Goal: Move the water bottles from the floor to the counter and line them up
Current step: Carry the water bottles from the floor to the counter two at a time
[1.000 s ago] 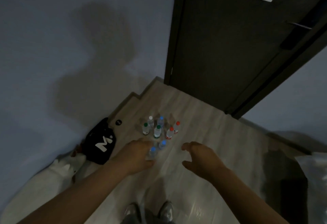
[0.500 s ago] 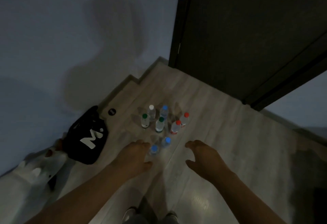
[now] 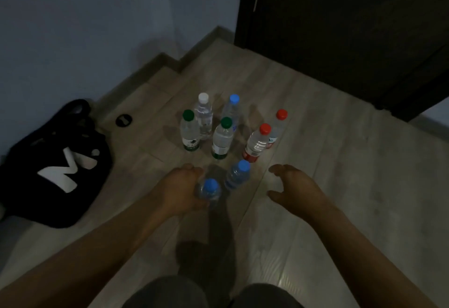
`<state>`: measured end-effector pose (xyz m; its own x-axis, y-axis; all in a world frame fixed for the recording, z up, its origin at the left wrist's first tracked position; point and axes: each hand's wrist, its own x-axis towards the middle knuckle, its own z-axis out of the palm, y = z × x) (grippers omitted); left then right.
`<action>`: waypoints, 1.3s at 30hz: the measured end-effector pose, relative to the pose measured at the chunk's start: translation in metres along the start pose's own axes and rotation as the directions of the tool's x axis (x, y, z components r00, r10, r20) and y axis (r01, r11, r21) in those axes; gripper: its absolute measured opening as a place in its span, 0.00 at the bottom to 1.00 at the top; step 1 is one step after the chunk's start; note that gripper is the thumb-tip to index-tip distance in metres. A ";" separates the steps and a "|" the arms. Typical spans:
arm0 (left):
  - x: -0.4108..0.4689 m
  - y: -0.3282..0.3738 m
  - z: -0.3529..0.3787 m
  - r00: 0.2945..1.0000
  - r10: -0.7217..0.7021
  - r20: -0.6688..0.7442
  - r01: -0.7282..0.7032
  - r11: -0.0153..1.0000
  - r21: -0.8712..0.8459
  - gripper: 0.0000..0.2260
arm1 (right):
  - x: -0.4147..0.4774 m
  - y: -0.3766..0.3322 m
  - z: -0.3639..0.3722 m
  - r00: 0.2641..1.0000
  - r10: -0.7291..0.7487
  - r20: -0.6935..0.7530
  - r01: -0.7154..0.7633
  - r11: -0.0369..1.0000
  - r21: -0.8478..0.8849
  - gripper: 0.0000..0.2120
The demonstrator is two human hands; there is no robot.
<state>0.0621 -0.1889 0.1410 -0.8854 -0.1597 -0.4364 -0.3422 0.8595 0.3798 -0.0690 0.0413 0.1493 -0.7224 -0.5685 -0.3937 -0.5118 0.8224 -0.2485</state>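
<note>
Several clear water bottles stand upright on the wooden floor. My left hand (image 3: 181, 190) wraps round the nearest blue-capped bottle (image 3: 209, 192). A second blue-capped bottle (image 3: 238, 175) stands just right of it. My right hand (image 3: 292, 187) hovers to the right of that bottle, fingers spread in a loose curve, holding nothing. Behind stand two green-capped bottles (image 3: 189, 132) (image 3: 222, 138), a white-capped bottle (image 3: 203, 113), a third blue-capped bottle (image 3: 232, 109) and two red-capped bottles (image 3: 258, 142) (image 3: 278, 125).
A black bag with a white M (image 3: 58, 166) lies on the floor at the left, by the grey wall. A small black round object (image 3: 124, 120) sits near it. A dark door (image 3: 352, 28) stands behind the bottles. My knees show at the bottom edge.
The view has dropped closer to the floor. My left hand has come round the nearest blue-capped bottle. My right hand has drawn nearer to the bottles.
</note>
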 end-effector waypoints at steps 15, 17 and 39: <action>0.064 -0.047 0.081 0.988 0.116 -0.103 -0.129 0.983 -0.129 0.35 | 0.079 0.037 0.116 0.989 0.011 -0.149 0.024 0.973 0.230 0.35; 0.069 -0.051 0.091 0.982 0.127 -0.137 -0.148 0.977 -0.155 0.35 | 0.085 0.035 0.126 0.986 0.002 -0.169 0.056 0.941 0.335 0.35; 0.086 -0.068 0.134 0.944 0.109 -0.312 -0.275 0.785 -0.556 0.20 | 0.105 0.012 0.147 0.954 -0.006 -0.298 0.238 0.617 0.750 0.31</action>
<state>0.0511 -0.1956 -0.0320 -0.9711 -0.2089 -0.1157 -0.2002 0.4482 0.8712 -0.0825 -0.0051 -0.0249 -0.8252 -0.5540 -0.1103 -0.1388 0.3882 -0.9111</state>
